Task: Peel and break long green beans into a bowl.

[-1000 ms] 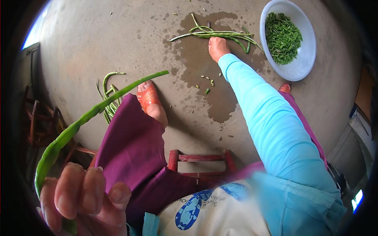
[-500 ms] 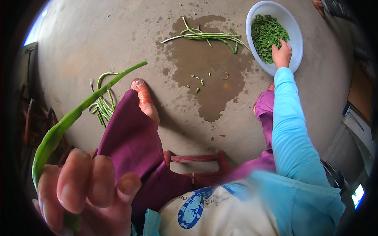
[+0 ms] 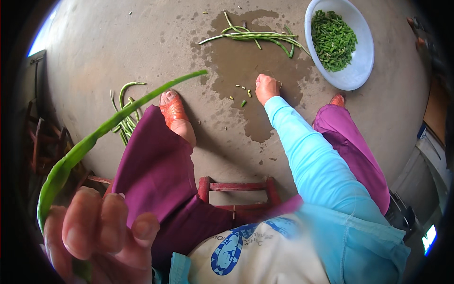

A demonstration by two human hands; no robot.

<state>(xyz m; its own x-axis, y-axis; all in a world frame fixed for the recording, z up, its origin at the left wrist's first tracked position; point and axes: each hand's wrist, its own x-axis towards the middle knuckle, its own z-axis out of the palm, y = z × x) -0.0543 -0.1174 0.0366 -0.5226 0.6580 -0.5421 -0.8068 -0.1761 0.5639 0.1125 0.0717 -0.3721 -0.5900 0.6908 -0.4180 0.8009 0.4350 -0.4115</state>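
Close to the camera at lower left, my left hand point(image 3: 97, 232) is closed on a long green bean point(image 3: 92, 143), which curves up and away to the right. My right hand point(image 3: 268, 89) is over the wet patch of floor, its fingers curled together; whatever they may hold is hidden. Just left of it lie a few small bean pieces point(image 3: 243, 103). Beyond my right hand, at upper right, a white oval basin point(image 3: 363, 57) holds a heap of cut green bean pieces point(image 3: 333, 40).
A loose bunch of long beans point(image 3: 257, 36) lies on the floor left of the basin. More long beans point(image 3: 125, 124) lie beside my left foot point(image 3: 173, 108). A red wooden stool point(image 3: 236, 186) is under me. Dark wooden furniture point(image 3: 38, 146) stands at the far left.
My right hand has left the basin and moved left to the wet floor near the small pieces, its fingers now curled. My left hand keeps holding the long bean, its tip shifted slightly right.
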